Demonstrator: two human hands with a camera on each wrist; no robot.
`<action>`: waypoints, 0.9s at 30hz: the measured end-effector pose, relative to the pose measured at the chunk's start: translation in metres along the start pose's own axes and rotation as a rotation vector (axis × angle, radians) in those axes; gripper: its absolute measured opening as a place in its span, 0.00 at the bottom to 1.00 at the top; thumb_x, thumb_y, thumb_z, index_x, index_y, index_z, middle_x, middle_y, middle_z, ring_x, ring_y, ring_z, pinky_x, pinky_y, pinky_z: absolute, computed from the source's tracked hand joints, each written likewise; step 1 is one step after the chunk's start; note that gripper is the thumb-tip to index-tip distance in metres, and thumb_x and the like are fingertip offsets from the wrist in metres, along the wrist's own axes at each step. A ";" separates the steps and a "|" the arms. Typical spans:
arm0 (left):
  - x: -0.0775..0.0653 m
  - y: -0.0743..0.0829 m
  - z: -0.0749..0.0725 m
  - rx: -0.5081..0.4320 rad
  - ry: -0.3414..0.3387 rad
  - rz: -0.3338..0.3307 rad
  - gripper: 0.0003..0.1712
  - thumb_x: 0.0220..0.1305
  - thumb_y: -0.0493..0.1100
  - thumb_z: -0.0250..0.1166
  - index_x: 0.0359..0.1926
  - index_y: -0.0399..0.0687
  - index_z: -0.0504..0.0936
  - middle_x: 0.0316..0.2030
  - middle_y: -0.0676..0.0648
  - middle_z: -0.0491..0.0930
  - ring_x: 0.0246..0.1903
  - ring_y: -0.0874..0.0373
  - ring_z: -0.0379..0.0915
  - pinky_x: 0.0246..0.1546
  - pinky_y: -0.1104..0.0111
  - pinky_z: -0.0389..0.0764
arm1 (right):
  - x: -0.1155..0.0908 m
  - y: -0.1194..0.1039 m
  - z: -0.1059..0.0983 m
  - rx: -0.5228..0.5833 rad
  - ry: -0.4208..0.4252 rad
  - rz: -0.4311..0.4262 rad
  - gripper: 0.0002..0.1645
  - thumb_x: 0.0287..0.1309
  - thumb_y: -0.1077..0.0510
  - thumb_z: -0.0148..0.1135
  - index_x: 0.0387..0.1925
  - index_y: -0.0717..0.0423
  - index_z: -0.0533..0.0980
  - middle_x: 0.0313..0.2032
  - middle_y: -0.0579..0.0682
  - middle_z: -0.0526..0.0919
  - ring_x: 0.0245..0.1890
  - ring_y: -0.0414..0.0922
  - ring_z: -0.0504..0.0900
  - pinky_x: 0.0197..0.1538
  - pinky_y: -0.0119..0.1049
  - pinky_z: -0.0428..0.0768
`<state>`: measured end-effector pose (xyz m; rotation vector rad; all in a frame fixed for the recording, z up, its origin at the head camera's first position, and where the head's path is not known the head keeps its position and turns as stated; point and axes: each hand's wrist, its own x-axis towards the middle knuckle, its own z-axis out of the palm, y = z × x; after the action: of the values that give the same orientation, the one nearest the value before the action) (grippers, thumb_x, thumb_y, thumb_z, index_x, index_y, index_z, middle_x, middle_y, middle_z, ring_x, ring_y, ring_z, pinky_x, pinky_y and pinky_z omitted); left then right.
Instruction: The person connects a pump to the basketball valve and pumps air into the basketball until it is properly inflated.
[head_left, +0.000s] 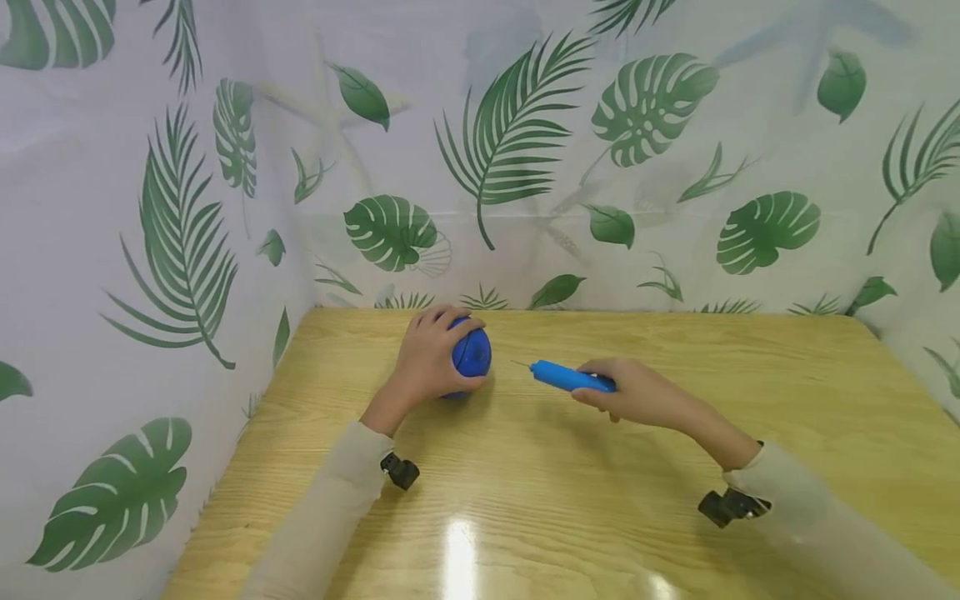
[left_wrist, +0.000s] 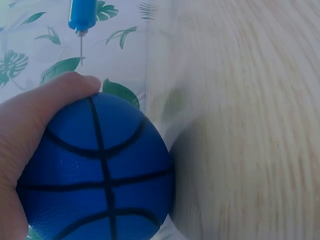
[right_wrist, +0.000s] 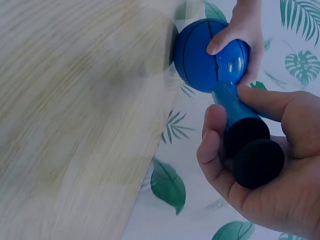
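A small blue basketball (head_left: 474, 357) with black lines rests on the table, and my left hand (head_left: 429, 357) grips it from the left, fingers over the top and thumb at the near side. My right hand (head_left: 639, 393) holds a blue ball pump (head_left: 561, 377) nearly level, its thin metal needle (left_wrist: 81, 49) aimed left at the ball. A short gap separates the needle tip from the ball in the head view. In the right wrist view, the pump's black handle end (right_wrist: 257, 163) lies in the palm, between curled fingers and thumb.
The wood-grain table (head_left: 480, 467) meets a white leaf-print cloth (head_left: 525, 167) along its back edge, and the same cloth hangs at the left and right. Small black cameras (head_left: 400, 471) sit on both wrists, over light sleeves (head_left: 322, 512).
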<state>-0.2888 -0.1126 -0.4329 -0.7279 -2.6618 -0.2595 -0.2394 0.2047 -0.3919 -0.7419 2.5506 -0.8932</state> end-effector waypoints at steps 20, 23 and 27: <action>0.000 0.001 0.001 0.014 0.015 0.049 0.45 0.44 0.66 0.80 0.64 0.59 0.78 0.65 0.45 0.75 0.67 0.44 0.65 0.68 0.44 0.66 | -0.009 0.024 -0.011 -0.006 0.194 0.010 0.27 0.74 0.51 0.59 0.62 0.68 0.74 0.39 0.57 0.82 0.31 0.46 0.78 0.34 0.38 0.77; 0.001 0.003 0.001 0.029 0.012 0.059 0.45 0.45 0.65 0.80 0.64 0.58 0.78 0.65 0.45 0.75 0.67 0.43 0.65 0.68 0.44 0.66 | -0.008 0.031 -0.011 -0.062 0.236 0.004 0.27 0.73 0.51 0.60 0.62 0.68 0.74 0.47 0.62 0.83 0.38 0.50 0.80 0.40 0.44 0.78; 0.002 0.005 0.002 0.036 0.005 0.054 0.45 0.45 0.66 0.80 0.64 0.59 0.78 0.65 0.45 0.74 0.68 0.43 0.64 0.68 0.44 0.66 | -0.008 0.040 -0.011 -0.108 0.290 -0.011 0.28 0.73 0.53 0.60 0.64 0.70 0.73 0.58 0.69 0.80 0.54 0.62 0.81 0.52 0.57 0.79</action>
<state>-0.2883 -0.1071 -0.4338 -0.7849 -2.6309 -0.1978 -0.2526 0.2410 -0.4083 -0.7018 2.8713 -0.9317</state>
